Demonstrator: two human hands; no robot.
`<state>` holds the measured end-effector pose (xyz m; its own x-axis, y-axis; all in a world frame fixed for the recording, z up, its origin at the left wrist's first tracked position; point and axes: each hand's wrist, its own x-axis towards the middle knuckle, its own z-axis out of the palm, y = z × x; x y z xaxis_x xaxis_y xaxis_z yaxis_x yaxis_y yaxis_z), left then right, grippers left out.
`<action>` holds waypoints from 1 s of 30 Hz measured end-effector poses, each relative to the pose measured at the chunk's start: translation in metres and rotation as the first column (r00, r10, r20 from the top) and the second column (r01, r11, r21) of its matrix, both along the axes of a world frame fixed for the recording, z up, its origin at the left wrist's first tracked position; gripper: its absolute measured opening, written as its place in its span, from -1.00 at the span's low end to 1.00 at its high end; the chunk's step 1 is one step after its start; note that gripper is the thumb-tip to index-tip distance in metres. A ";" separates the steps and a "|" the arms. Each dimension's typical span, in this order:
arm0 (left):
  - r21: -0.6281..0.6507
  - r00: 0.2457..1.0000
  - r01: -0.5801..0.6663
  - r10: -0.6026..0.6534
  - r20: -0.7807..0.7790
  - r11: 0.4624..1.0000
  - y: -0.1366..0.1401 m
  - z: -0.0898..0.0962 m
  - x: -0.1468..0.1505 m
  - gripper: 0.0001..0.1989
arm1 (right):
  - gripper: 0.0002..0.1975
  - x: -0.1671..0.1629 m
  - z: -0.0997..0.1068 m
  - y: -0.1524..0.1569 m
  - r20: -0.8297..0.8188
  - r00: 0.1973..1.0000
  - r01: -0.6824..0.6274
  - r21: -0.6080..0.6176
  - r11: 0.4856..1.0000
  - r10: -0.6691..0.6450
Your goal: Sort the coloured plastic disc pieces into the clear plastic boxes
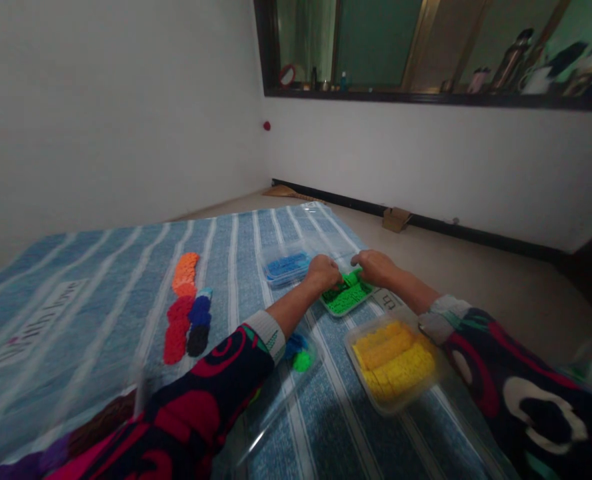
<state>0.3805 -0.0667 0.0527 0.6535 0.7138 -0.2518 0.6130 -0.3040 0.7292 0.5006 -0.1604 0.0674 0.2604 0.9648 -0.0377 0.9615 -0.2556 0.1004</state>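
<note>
My left hand (325,273) is closed, its fingertips down at the small green pieces (347,299) in a clear plastic box. Whatever sits between those fingers is hidden. At the far right corner of the same box is my right hand (375,268), its fingers bent and a little apart, with nothing visible between them. A clear box of blue pieces (289,267) stands just beyond my left hand. Nearer to me, below my right forearm, a box holds rows of yellow pieces (399,363). Partly behind my left sleeve, another clear container holds a bright green clump (302,361) and something blue.
Striped blue cloth (246,240) covers the surface. On its left lie orange pieces (186,273), red pieces (176,330), and dark blue and black pieces (199,323). Brown and purple items (101,420) lie near my left sleeve. A small cardboard box (396,219) is on the floor by the wall.
</note>
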 end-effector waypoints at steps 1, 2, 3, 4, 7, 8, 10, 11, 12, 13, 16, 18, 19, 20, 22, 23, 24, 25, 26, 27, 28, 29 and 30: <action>0.005 1.000 0.000 0.000 0.009 1.000 0.000 -0.001 0.000 -0.77 | -0.58 -0.001 0.001 -0.001 -0.016 1.000 -0.015 0.000 1.000 0.015; 0.010 1.000 0.001 -0.001 0.018 1.000 -0.001 -0.001 0.000 -0.78 | -0.57 -0.002 0.003 -0.001 -0.032 0.999 -0.034 -0.005 0.999 0.034; 0.016 1.000 0.004 -0.004 0.027 1.000 -0.001 -0.002 0.000 -0.78 | -0.57 -0.003 0.004 -0.002 -0.045 0.997 -0.059 -0.013 0.998 0.058; 0.021 0.999 0.007 -0.008 0.033 1.000 -0.001 -0.003 0.001 -0.78 | -0.56 -0.005 0.005 -0.002 -0.055 0.995 -0.085 -0.023 0.996 0.084; 0.038 0.999 0.018 -0.019 0.038 0.999 -0.003 -0.006 0.003 -0.79 | -0.56 -0.011 0.004 -0.001 -0.048 0.991 -0.128 -0.036 0.991 0.126; 0.045 0.999 0.021 -0.022 0.038 0.999 -0.003 -0.006 0.003 -0.79 | -0.57 -0.012 0.003 0.000 -0.039 0.992 -0.124 -0.038 0.992 0.123; 0.063 0.999 0.022 -0.024 0.038 0.998 -0.004 -0.007 0.004 -0.78 | -0.60 -0.013 0.000 0.003 -0.021 0.994 -0.107 -0.041 0.993 0.106; 0.076 0.999 0.021 -0.024 0.039 0.997 -0.004 -0.007 0.003 -0.77 | -0.60 -0.012 -0.002 0.004 -0.017 0.995 -0.102 -0.046 0.994 0.102; 0.093 0.999 0.019 -0.023 0.040 0.995 -0.004 -0.006 0.003 -0.76 | -0.61 -0.011 -0.003 0.005 -0.018 0.995 -0.103 -0.052 0.993 0.102; 0.113 0.999 0.016 -0.021 0.042 0.993 -0.004 -0.005 0.002 -0.74 | -0.61 -0.009 -0.004 0.005 -0.021 0.994 -0.106 -0.054 0.993 0.105; 0.186 0.999 0.004 -0.013 0.050 0.983 -0.003 0.001 -0.002 -0.68 | -0.60 -0.005 -0.006 0.007 -0.026 0.993 -0.114 -0.040 0.993 0.113; 0.234 0.998 0.001 -0.014 0.054 0.972 -0.003 0.005 -0.006 -0.66 | -0.59 -0.005 -0.006 0.010 -0.015 0.994 -0.112 -0.027 0.993 0.112; 0.256 0.998 0.003 -0.017 0.054 0.967 -0.004 0.007 -0.008 -0.65 | -0.59 -0.005 -0.005 0.012 -0.006 0.993 -0.115 -0.027 0.993 0.114; 0.278 0.998 0.007 -0.023 0.054 0.961 -0.004 0.009 -0.010 -0.66 | -0.59 -0.006 -0.004 0.014 0.004 0.993 -0.117 -0.033 0.993 0.117; 0.317 0.998 0.019 -0.037 0.049 0.948 -0.006 0.012 -0.014 -0.68 | -0.61 -0.009 -0.001 0.020 0.018 0.993 -0.115 -0.054 0.992 0.116; 0.336 0.998 0.026 -0.044 0.047 0.942 -0.007 0.014 -0.016 -0.69 | -0.61 -0.011 0.001 0.024 0.018 0.994 -0.110 -0.067 0.992 0.111; 0.353 0.998 0.033 -0.052 0.045 0.935 -0.008 0.015 -0.018 -0.71 | -0.62 -0.012 0.002 0.027 0.014 0.994 -0.104 -0.080 0.991 0.105; 0.368 0.997 0.040 -0.060 0.044 0.929 -0.009 0.016 -0.020 -0.72 | -0.62 -0.013 0.003 0.030 0.009 0.995 -0.099 -0.091 0.991 0.100; 0.380 0.997 0.045 -0.067 0.044 0.924 -0.009 0.017 -0.022 -0.73 | -0.62 -0.013 0.003 0.032 0.004 0.995 -0.095 -0.098 0.991 0.095; 0.390 0.996 0.049 -0.073 0.045 0.919 -0.009 0.017 -0.024 -0.74 | -0.62 -0.013 0.003 0.034 -0.001 0.996 -0.093 -0.100 0.991 0.094; 0.397 0.996 0.052 -0.077 0.048 0.916 -0.009 0.018 -0.026 -0.73 | -0.62 -0.013 0.002 0.034 -0.005 0.996 -0.092 -0.096 0.991 0.092; 0.402 0.995 0.053 -0.080 0.051 0.914 -0.009 0.018 -0.027 -0.72 | -0.61 -0.012 0.001 0.034 -0.011 0.996 -0.094 -0.086 0.992 0.094; 0.403 0.995 0.053 -0.082 0.055 0.914 -0.008 0.018 -0.029 -0.71 | -0.60 -0.010 -0.001 0.033 -0.021 0.995 -0.098 -0.071 0.993 0.097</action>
<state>0.3517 -0.0748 0.0708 0.7091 0.6988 0.0937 0.5332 -0.6184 0.5772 0.4901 -0.1272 0.0660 0.1639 0.9802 -0.1115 0.9833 -0.1532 0.0986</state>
